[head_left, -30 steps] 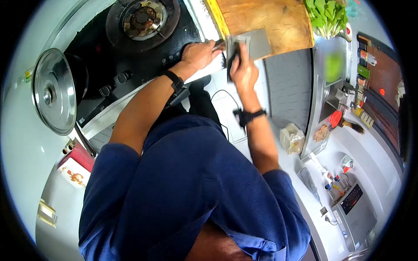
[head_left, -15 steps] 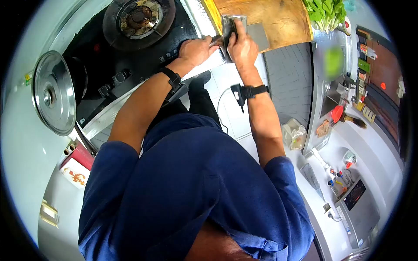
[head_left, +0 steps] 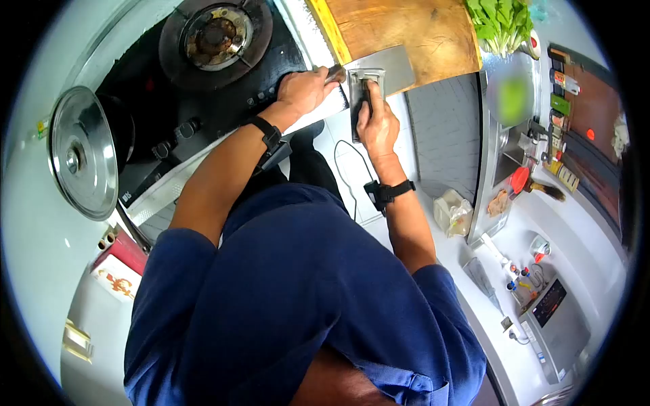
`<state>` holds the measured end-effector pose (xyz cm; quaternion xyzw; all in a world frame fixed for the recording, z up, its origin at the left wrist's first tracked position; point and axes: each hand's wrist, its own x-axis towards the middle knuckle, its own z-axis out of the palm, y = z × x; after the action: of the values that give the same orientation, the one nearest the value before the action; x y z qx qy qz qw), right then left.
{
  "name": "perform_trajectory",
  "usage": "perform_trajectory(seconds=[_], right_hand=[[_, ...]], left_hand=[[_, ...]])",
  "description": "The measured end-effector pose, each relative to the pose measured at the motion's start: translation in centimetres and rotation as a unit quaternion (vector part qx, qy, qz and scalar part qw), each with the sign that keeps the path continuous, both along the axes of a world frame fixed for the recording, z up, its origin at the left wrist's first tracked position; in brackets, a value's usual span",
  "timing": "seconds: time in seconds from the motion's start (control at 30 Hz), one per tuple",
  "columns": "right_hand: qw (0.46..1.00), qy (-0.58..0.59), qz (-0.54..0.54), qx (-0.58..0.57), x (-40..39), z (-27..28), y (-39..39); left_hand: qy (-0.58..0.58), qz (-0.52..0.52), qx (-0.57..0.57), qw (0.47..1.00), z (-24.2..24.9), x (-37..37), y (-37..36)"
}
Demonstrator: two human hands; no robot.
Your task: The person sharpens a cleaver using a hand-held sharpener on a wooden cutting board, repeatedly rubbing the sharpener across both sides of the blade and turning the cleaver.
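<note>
The dark handle [head_left: 335, 74] of a cleaver is in my left hand [head_left: 302, 92], whose fingers are wrapped round it beside the stove. Its broad grey blade [head_left: 395, 66] points right and lies over the near edge of the wooden board [head_left: 406, 30]. My right hand [head_left: 379, 127] grips a dark, rectangular tool with a metal frame [head_left: 366, 76], its index finger stretched along the top. This tool crosses the blade near the handle, and its lower end sticks out past the board toward my body. I cannot make out the tool's underside.
A black gas stove [head_left: 203, 88] is at the left, with a steel pot lid [head_left: 82, 154] standing beside it. Leafy greens [head_left: 500, 26] lie right of the board. A cable [head_left: 347, 169] hangs below my hands. Farther right is a metal sink [head_left: 509, 159].
My right hand and the tool have moved down toward my body. More of the blade shows, and it is tilted differently. My left hand has shifted slightly.
</note>
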<state>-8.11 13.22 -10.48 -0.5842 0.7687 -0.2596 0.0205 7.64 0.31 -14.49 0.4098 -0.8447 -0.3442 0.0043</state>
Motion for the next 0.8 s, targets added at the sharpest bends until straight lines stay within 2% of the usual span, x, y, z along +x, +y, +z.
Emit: perform_trajectory(seconds=[0.07, 0.13, 0.17, 0.23, 0.37, 0.47, 0.5, 0.57, 0.67, 0.7, 0.8], right_hand=[[0.999, 0.016, 0.0, 0.028, -0.3, -0.8, -0.5], [0.996, 0.035, -0.009, 0.076, -0.4, 0.4, -4.6], [0.997, 0.03, 0.018, 0.062, -0.8, 0.7, -6.0], [0.995, 0.047, 0.031, 0.076, -0.9, 1.3, -5.4], [0.999, 0.015, 0.031, 0.028, -0.8, 0.4, 0.2], [0.999, 0.037, 0.023, 0.028, -1.2, -0.5, -3.5], [0.996, 0.06, 0.005, 0.069, -0.8, 0.1, -5.5], [0.996, 0.046, 0.029, 0.066, -1.0, 0.8, -6.6], [0.995, 0.044, 0.01, 0.086, -0.9, 0.5, -1.8], [0.999, 0.015, 0.023, 0.041, -0.6, 0.5, -0.7], [0.997, 0.044, 0.017, 0.068, -1.1, -0.3, -2.2]], left_hand=[[0.006, -0.009, -0.009, 1.0, -0.1, 0.3, 0.3], [-0.016, -0.011, 0.0, 1.0, 0.5, 0.3, 0.5], [-0.032, -0.005, -0.001, 0.999, 0.8, 0.0, 0.2], [-0.025, -0.007, -0.002, 1.0, 0.8, 0.1, 0.3], [-0.019, -0.006, 0.018, 1.0, 0.6, 0.0, -0.1], [-0.012, -0.015, 0.001, 1.0, 1.1, 0.2, 0.1], [-0.015, -0.017, 0.002, 1.0, 1.0, 0.2, 0.3], [-0.023, -0.016, 0.005, 1.0, 1.0, 0.1, 0.1], [-0.02, -0.008, -0.005, 1.0, 0.5, -0.1, 0.3], [-0.017, 0.005, -0.011, 1.0, 0.6, 0.0, 0.3], [-0.035, -0.005, 0.003, 0.999, 0.8, 0.1, 0.1]])
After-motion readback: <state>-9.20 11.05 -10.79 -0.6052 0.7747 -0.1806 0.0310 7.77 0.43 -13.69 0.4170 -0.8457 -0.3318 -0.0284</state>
